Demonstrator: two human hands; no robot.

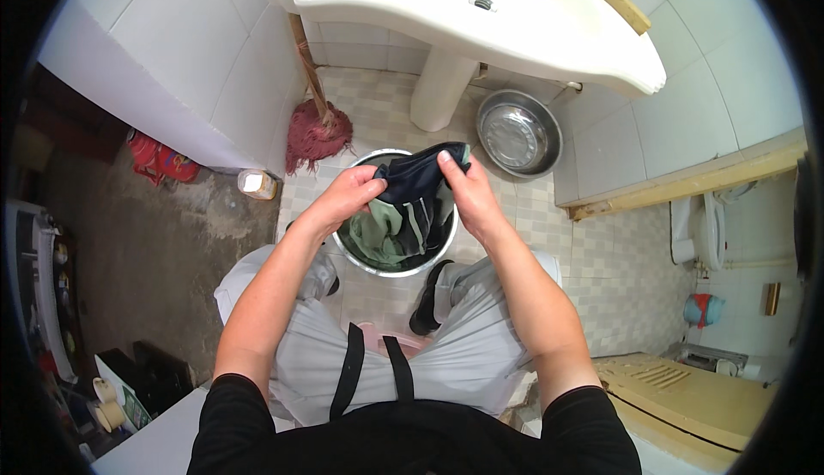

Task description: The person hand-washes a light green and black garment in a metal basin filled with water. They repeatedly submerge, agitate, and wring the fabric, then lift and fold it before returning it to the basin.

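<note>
Stretched between my two hands is a dark navy garment [414, 176] with pale stripes; its lower part hangs down into a round metal basin [392, 271] on the floor between my feet. My left hand [350, 193] pinches the garment's left edge, thumb on top. At its upper right edge, my right hand [469, 190] grips it the same way. Green cloth [375, 233] lies inside the basin beneath the garment. Folds hide what kind of garment the dark one is.
A white pedestal sink [429, 12] stands ahead. To its right sits a second metal basin [520, 134]. A red mop [318, 134] leans by the left wall, near a jar [257, 185]. A toilet [709, 230] is at far right, beyond a wooden door frame [687, 179].
</note>
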